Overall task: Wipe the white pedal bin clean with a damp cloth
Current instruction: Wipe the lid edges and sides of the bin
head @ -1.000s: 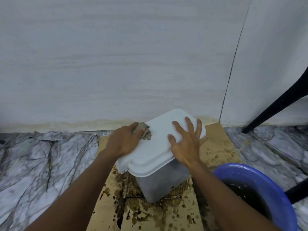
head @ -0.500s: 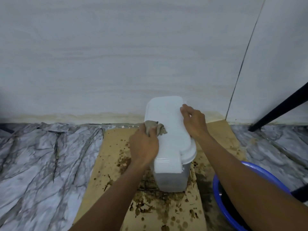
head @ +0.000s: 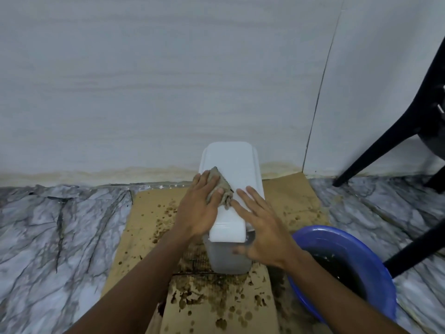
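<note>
The white pedal bin (head: 230, 162) stands on stained cardboard against the wall, its long lid pointing away from me and its grey body (head: 228, 257) showing below the near lid edge. My left hand (head: 198, 210) lies on the lid's left side with straight fingers, pressing a crumpled grey-brown cloth (head: 220, 188) onto the lid. My right hand (head: 261, 227) rests flat and spread on the lid's near right side, its thumb down over the bin's front wall.
Brown-spotted cardboard (head: 144, 213) covers the marble floor (head: 55, 225) under the bin. A blue basin (head: 337, 239) of dark water sits close on the right. Black chair legs (head: 375, 148) stand at far right. The pale wall (head: 168, 80) is directly behind the bin.
The bin has been turned from slanted to end-on. My right hand slid from the lid's far right edge to its near right side and flattened. The cloth sits slightly further up the lid.
</note>
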### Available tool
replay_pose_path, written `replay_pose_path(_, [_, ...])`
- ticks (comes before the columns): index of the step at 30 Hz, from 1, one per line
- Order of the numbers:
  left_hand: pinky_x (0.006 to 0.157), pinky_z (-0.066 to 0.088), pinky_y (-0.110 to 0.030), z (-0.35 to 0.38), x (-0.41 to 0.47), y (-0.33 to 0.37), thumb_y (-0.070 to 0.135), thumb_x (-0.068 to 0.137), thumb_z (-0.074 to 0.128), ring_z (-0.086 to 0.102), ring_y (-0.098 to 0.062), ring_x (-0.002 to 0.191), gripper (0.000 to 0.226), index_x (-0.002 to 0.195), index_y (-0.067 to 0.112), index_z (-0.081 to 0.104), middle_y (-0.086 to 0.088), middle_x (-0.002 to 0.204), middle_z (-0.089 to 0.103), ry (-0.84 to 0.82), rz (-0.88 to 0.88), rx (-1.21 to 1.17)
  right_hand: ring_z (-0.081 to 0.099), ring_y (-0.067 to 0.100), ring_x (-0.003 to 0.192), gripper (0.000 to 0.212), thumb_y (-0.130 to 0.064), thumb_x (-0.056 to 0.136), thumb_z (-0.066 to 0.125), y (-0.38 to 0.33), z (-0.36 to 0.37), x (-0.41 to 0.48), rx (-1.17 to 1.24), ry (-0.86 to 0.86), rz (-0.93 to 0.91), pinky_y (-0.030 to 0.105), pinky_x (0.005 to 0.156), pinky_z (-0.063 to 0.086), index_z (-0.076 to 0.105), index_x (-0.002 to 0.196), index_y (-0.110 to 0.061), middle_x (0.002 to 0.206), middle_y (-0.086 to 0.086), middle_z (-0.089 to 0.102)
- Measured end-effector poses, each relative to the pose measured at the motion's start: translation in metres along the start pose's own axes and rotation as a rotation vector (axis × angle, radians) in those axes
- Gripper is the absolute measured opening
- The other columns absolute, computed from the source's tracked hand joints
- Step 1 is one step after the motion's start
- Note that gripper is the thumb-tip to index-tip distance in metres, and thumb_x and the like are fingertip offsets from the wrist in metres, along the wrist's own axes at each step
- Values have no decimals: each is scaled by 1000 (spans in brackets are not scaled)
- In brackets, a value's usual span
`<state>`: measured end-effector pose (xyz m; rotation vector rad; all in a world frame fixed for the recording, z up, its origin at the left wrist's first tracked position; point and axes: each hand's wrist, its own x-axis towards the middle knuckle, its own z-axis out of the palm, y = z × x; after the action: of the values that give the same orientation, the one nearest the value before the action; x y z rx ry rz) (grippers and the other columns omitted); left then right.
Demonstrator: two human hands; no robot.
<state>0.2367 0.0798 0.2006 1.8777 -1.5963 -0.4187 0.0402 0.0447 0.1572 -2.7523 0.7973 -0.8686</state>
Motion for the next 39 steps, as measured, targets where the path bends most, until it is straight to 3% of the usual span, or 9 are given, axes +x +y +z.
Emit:
replay_pose_path(9, [124,23,-44,-22,20,21,39,109,41,28,-19,152,44,149,25,52,3,161,41,51,44,-89,43,25,143,88,-66,63,78,15,-21,43,158,121,51,49,112,42,63,134,-17,145,5,56])
replay_pose_path(12, [102,43,-41,-34,39,22,36,107,45,57,-22,123,34,125,24,71,0,129,67,128,22,-160,67,6,112,49,-47,67,89,16,-46,83,452,369,323,39,99,55,79,107,-20,113,-5,75])
replay_pose_path(14, [90,49,-42,-33,46,20,40,102,42,62,-22,105,37,112,24,74,-1,112,70,145,-4,-109,69,9,107,36,-45,73,86,25,-55,109,407,319,339,43,92,57,80,96,-18,108,-3,76])
replay_pose_path(16, [92,50,-45,-22,45,22,42,99,38,62,-21,107,43,117,26,73,1,116,70,157,11,-69,61,16,124,53,-61,73,77,29,-50,121,317,28,307,47,104,48,79,106,-19,121,3,73])
replay_pose_path(19, [97,49,-44,-12,48,28,42,101,43,61,-18,113,39,121,28,73,5,122,69,225,-16,-150,37,15,145,90,-90,61,59,31,-43,111,306,-59,355,44,122,24,67,128,-31,148,-2,53])
replay_pose_path(23, [87,53,-47,-18,68,32,52,91,38,64,-22,98,50,109,26,77,3,107,71,223,-32,-154,9,5,153,104,-76,60,74,31,-41,90,233,-57,149,50,124,5,38,150,-36,159,-18,30])
replay_pose_path(27, [85,54,-48,-23,86,33,48,93,41,64,-22,91,45,101,24,77,-1,101,74,206,-54,-146,22,11,152,112,-70,54,84,46,-28,94,266,79,158,60,121,19,43,149,-25,153,-16,40])
replay_pose_path(34, [93,52,-49,-29,113,32,51,95,50,66,-17,102,34,105,35,78,8,111,75,201,-16,-282,50,6,128,99,-64,44,90,68,-35,125,436,106,262,38,112,42,59,133,-33,136,-15,55])
replay_pose_path(39, [120,36,-47,-1,110,-1,54,104,40,41,-10,145,50,149,36,51,11,155,49,360,96,-520,52,-16,112,77,-48,54,95,93,-39,162,524,97,314,8,93,43,66,124,-33,124,-22,59])
